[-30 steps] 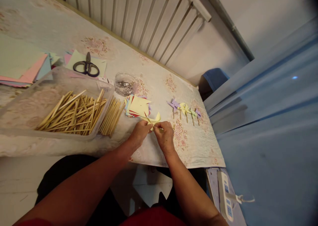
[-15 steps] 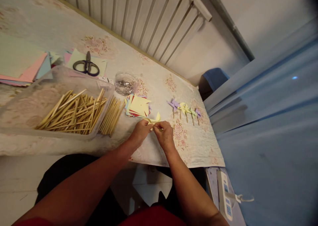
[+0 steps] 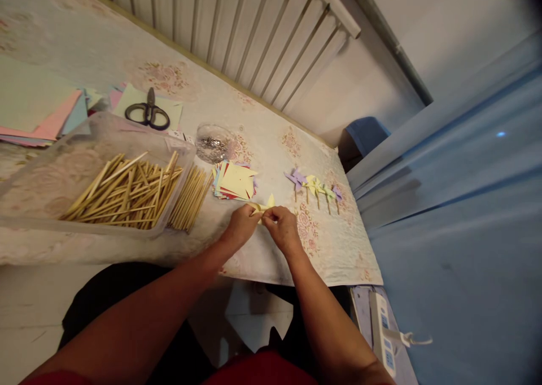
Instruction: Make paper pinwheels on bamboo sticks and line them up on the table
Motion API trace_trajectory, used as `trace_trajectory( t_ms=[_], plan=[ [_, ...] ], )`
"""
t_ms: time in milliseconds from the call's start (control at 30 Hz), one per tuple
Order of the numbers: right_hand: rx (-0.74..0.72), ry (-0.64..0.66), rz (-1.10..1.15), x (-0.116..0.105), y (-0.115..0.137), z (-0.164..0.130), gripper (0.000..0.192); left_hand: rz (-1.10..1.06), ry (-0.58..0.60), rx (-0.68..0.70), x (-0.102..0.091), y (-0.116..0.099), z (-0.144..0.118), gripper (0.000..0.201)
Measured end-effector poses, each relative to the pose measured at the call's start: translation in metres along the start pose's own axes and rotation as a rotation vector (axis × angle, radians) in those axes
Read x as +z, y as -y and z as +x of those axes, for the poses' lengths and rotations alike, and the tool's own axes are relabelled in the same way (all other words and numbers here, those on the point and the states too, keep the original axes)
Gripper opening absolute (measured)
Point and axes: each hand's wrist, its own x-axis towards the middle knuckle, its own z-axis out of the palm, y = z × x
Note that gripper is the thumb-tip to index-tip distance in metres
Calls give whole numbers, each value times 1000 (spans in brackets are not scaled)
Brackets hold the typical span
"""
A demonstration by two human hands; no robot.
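Left hand (image 3: 240, 226) and right hand (image 3: 283, 228) both pinch the yellow paper pinwheel (image 3: 265, 206) between them; squeezing too hard could crease its folded blades.

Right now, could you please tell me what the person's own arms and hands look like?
Both forearms are bare, with no sleeves showing. The left hand and right hand wear no gloves; no rings, watch or bracelets can be made out. Red clothing shows at the bottom edge.

Sticks (image 3: 127, 196) lay in tub (image 3: 51, 148) at desk (image 3: 271, 148) left; scissors (image 3: 147, 113) behind it, paper stack (image 3: 235, 182) to its right, pinwheels (image 3: 314, 186) further right.
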Motion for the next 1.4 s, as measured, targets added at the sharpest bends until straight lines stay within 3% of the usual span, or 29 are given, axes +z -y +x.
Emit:
trace_trajectory(
  t_ms=[167,333,567,633,800,867,967,1033,1200,1267,1333,1400],
  plan=[
    [-79,124,-123,-19,9,5,16,186,14,97,-3,-8,-3,19],
    [-135,107,-104,-19,12,4,16,260,44,138,-3,-7,-3,19],
    [312,86,354,3,-6,2,14,284,69,125,-3,-7,-2,14],
    [249,66,285,1,-4,1,15,283,73,118,-3,-7,-2,14],
    [-111,63,7,-10,7,1,16,301,72,112,-3,-7,0,18],
    [-53,50,42,-8,6,2,16,311,64,114,-3,-7,1,17],
    [183,41,195,0,1,3,18,311,51,104,-3,-7,2,14],
    [232,39,220,3,-1,3,19,302,51,94,-3,-6,2,13],
    [-118,70,-11,-7,4,1,18,286,64,102,-3,-4,1,15],
    [-147,77,-15,-8,5,1,19,282,62,104,-3,-5,1,16],
    [-33,37,75,-5,3,1,17,279,59,101,-3,-5,1,15],
    [174,27,223,2,0,2,16,283,58,90,-3,-5,1,14]
  ],
)
